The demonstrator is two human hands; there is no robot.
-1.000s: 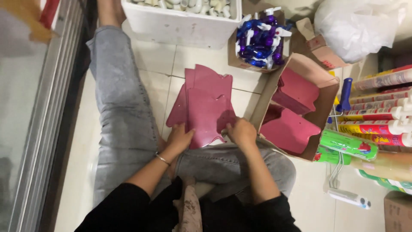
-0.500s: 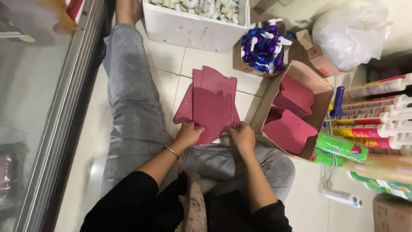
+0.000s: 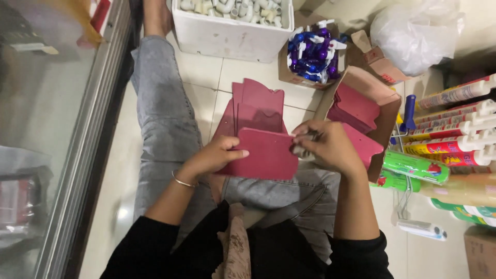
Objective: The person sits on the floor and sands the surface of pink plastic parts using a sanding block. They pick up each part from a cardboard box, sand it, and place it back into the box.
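A dark red card (image 3: 266, 154) is held flat above the lap, lifted clear of the pile (image 3: 256, 106) of like cards on the tile floor; half a second ago both hands were down at the pile's near edge with no card raised. One card has thus come off the stack and is now between the hands. The left hand (image 3: 219, 155) grips the card's left edge, thumb on top. The right hand (image 3: 325, 147) pinches the right edge, and a small pale object seems tucked in its fingers, too blurred to name. The pile holds at least three cards, fanned slightly; an exact count cannot be made. Beside it an open carton (image 3: 385, 111) holds two more stacks of red cards. Beyond sit a smaller box of purple spray bottles (image 3: 312, 54), too many to count, and one white tub (image 3: 227, 31) of pale fittings. To the right lie about six long sealant tubes (image 3: 454, 129), two green cans (image 3: 416, 168) and one white plastic bag (image 3: 413, 31). A glass case (image 3: 46, 129) runs along the left.
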